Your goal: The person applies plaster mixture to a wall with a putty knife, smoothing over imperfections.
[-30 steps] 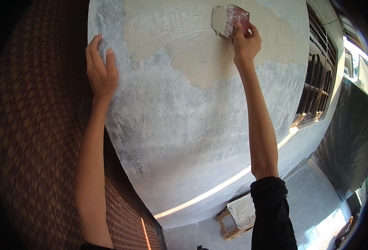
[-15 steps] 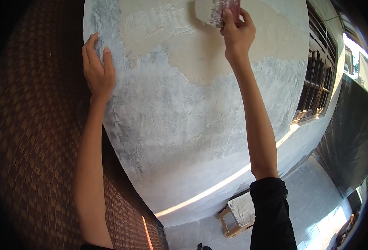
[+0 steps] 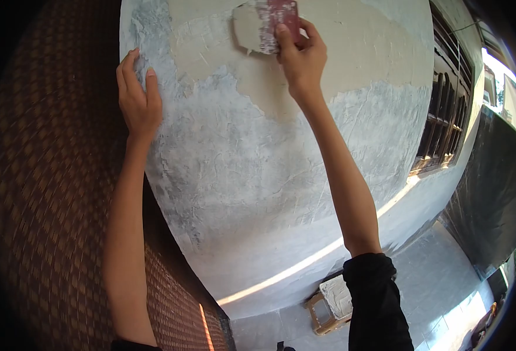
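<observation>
My right hand point(image 3: 303, 58) grips a reddish putty scraper point(image 3: 283, 22) near the top of the wall. A thick patch of cream putty point(image 3: 247, 28) covers the scraper's left part, its edge close to or against the wall. My left hand point(image 3: 139, 96) lies at the wall's left edge, fingers spread and holding nothing. The wall point(image 3: 240, 152) is coated in cream putty on its upper part, with a ragged lower border. Below that border, its surface is rough grey-white.
A brown woven panel point(image 3: 41, 205) stands along the left side. At the right is a dark wooden window point(image 3: 445, 117), with a dark sheet point(image 3: 480, 187) beyond it. On the tiled floor, a small stool point(image 3: 322, 313) bears a putty-covered board point(image 3: 337, 295).
My right hand has moved the scraper left and slightly down across the upper wall. My left hand has stayed nearly in place.
</observation>
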